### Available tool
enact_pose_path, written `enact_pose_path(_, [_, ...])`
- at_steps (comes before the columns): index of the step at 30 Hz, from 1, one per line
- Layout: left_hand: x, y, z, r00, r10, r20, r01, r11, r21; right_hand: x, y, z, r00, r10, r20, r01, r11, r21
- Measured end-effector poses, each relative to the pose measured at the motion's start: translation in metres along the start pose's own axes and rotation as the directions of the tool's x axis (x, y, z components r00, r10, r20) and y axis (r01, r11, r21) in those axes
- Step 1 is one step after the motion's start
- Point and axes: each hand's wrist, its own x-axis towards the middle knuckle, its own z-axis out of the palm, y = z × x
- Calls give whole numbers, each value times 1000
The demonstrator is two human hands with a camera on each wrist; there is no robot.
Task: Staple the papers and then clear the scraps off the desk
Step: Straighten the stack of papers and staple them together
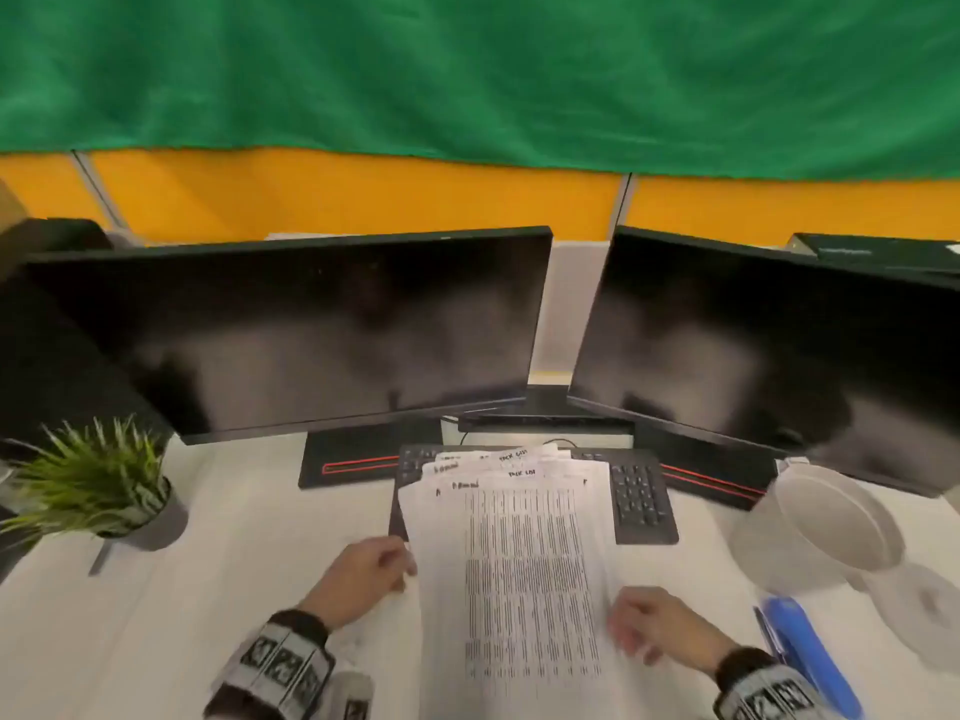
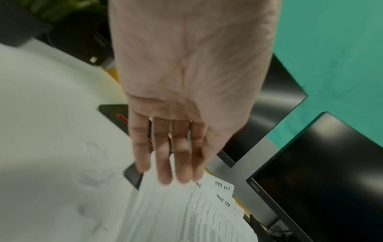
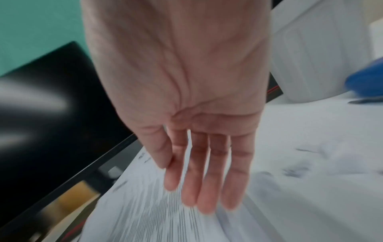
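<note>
A fanned stack of printed papers [image 1: 519,574] lies in front of me, its far end on the keyboard. My left hand [image 1: 387,561] is at the stack's left edge with straight fingers [image 2: 165,170] over the paper [image 2: 186,212]. My right hand [image 1: 631,623] is at the stack's right edge; its straight fingers [image 3: 205,193] touch the sheets [image 3: 149,216]. A blue stapler [image 1: 808,654] lies on the desk right of my right wrist, its blue tip [image 3: 366,78] also in the right wrist view. Crumpled white scraps [image 3: 294,170] lie on the desk by the right hand.
Two dark monitors [image 1: 332,324] [image 1: 769,356] stand behind a black keyboard [image 1: 641,498]. A white round container [image 1: 836,517] sits at the right, with a lid [image 1: 930,605] beside it. A potted plant [image 1: 98,485] stands at the left on the white desk [image 1: 208,589].
</note>
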Motion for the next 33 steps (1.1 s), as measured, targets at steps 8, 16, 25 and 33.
enact_pose_path(8, [90,14,15,937,-278,-212,271,961,-63,66,-32,-30,969,119,-216,-17,906,424])
enact_pose_path(16, [96,12,21,821,-514,-249,510,856,-87,86,-21,-17,840,326,-434,-115,888,445])
enact_pose_path(25, [98,11,23,774,-603,-193,581,798,-159,90,-34,-17,858,344,-382,-131,865,484])
enact_pose_path(33, [101,22,28,879,-475,-30,440,836,-327,89,-43,-12,878,386,-283,-260,881,396])
